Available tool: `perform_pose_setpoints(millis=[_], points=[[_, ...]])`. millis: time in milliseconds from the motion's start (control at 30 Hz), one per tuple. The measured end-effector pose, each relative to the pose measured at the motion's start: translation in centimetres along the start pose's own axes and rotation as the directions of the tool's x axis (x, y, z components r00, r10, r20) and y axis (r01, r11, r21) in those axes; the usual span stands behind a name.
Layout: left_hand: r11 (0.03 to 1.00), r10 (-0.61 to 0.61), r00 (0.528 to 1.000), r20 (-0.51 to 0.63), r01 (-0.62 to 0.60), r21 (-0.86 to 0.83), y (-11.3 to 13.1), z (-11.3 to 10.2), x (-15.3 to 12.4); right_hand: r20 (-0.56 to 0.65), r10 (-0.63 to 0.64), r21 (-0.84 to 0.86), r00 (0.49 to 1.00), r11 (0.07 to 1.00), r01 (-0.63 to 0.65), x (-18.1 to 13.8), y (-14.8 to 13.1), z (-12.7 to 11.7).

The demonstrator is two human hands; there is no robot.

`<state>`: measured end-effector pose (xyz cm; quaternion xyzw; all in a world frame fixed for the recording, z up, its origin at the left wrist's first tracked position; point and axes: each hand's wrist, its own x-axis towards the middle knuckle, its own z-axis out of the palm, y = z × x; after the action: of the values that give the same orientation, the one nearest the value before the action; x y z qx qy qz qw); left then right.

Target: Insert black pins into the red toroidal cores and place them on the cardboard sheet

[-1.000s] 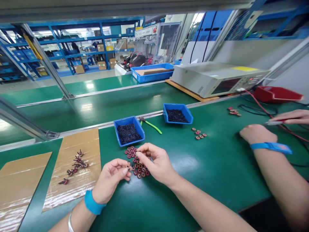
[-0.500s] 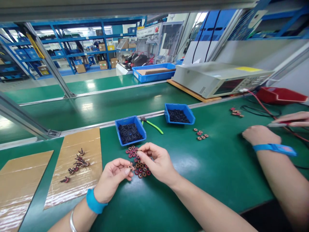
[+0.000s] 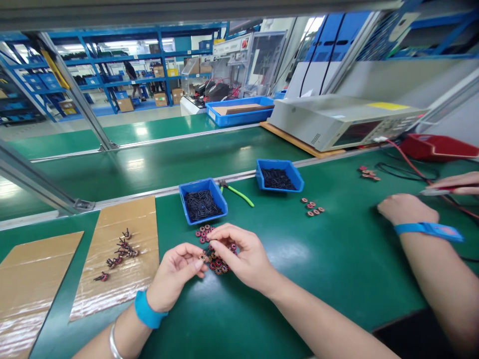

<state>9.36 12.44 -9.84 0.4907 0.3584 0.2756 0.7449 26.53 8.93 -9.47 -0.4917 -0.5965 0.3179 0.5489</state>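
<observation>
My left hand (image 3: 184, 269) pinches a small copper-wound ring coil (image 3: 203, 257) between thumb and fingertips. My right hand (image 3: 237, 252) is just right of it, thumb and forefinger pressed together; whatever lies between them is too small to make out. Under and around the right hand is a pile of red and copper ring coils (image 3: 219, 267), partly hidden by the fingers. Just behind the pile, a blue bin (image 3: 181, 195) holds many short black tubes (image 3: 202, 205). To the left, several coils with black legs (image 3: 125, 249) lie on a brown cardboard sheet (image 3: 138, 214).
Green-handled cutters (image 3: 241, 196) lie between the first bin and a second blue bin (image 3: 299, 183) of black pieces. Several bare rings (image 3: 316, 211) sit right of it. A co-worker's hand (image 3: 407, 209) rests at the right, near a grey instrument (image 3: 318, 119). Another cardboard sheet (image 3: 33, 269) lies far left.
My right hand's fingertips have shifted slightly left, toward the coil in my left hand. The left hand keeps its pinch on the coil.
</observation>
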Motion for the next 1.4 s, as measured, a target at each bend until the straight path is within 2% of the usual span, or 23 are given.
perform_pose_setpoints(millis=[67, 200, 300, 567, 1067, 1267, 1400], points=[[1.0, 0.011, 1.0, -0.005, -0.011, -0.003, -0.13, -0.05, 0.04, -0.022, -0.041, -0.019, 0.999, 0.999, 0.041, 0.15, -0.07, -0.37], [0.999, 0.039, 0.999, -0.011, -0.039, 0.014, -0.3, -0.1, 0.24, 0.045, 0.018, 0.034, 0.999, 0.999, -0.019, 0.42, 0.16, -0.75], [0.998, 0.051, 0.999, -0.01, -0.051, 0.036, -0.29, -0.13, 0.34, 0.087, 0.015, 0.029, 0.996, 0.999, -0.018, 0.34, 0.27, -0.62], [0.99, 0.108, 0.994, -0.012, -0.106, 0.089, -0.46, -0.29, 0.38, 0.092, -0.006, -0.015, 0.996, 1.0, 0.008, 0.18, 0.0, -0.46], [0.988, 0.12, 0.993, 0.02, -0.121, 0.098, -0.45, -0.3, 0.39, 0.096, -0.049, -0.045, 0.994, 0.998, 0.054, 0.29, -0.11, -0.44], [0.989, 0.12, 0.992, 0.025, -0.122, 0.084, -0.43, -0.34, 0.35, 0.146, -0.05, -0.048, 0.988, 0.997, 0.057, 0.02, 0.04, 0.08], [0.994, 0.097, 0.995, -0.026, -0.095, 0.058, -0.36, -0.49, 0.45, 0.127, -0.03, -0.043, 0.991, 0.998, 0.036, 0.15, 0.22, -0.7]])
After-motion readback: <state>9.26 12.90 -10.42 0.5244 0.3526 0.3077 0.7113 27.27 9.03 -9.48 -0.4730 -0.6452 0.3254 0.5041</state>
